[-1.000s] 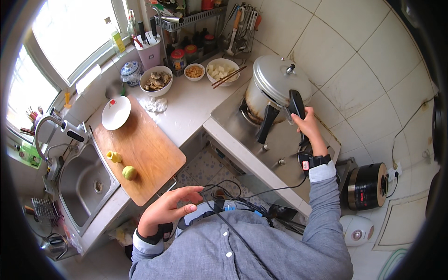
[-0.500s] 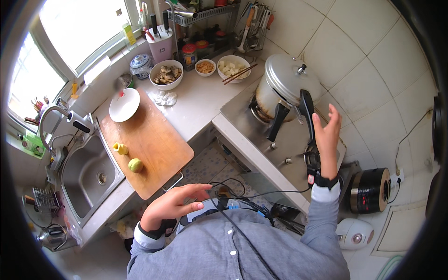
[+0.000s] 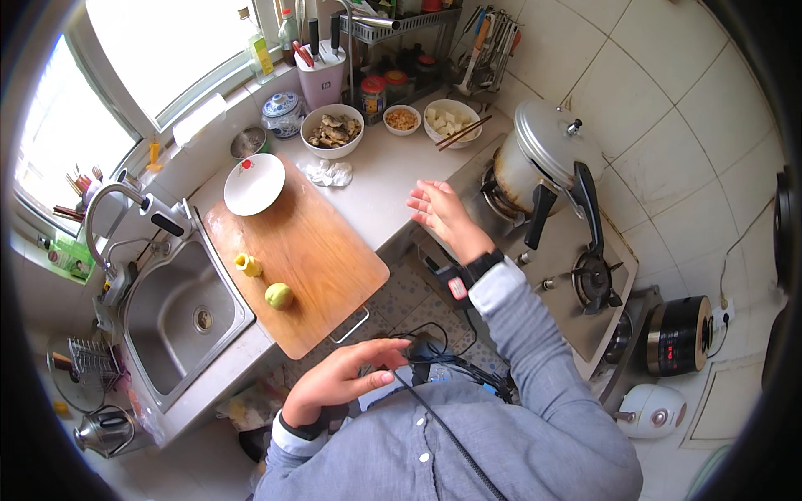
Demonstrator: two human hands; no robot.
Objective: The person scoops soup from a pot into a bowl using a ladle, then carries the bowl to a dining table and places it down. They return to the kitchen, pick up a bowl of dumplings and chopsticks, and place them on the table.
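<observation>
My right hand hovers over the gap between the counter and the stove, fingers apart and holding nothing. Before my body hangs my left hand, fingers loosely stretched, also with nothing in it. A silver pressure cooker with its lid on and black handles stands on the far burner, to the right of my right hand. On the wooden cutting board lie a yellow-green round fruit or vegetable and a pale yellow cut piece. A white plate rests at the board's far end.
Along the back stand a bowl of dark mushroom-like pieces, a small bowl of orange bits and a bowl of white cubes with chopsticks across it. The sink is at left. A bare burner and a black cooker are at right.
My right hand has swung left from beside the pressure cooker's handle to the gap by the counter. My left hand stays in front of my body. The whole view has shifted slightly.
</observation>
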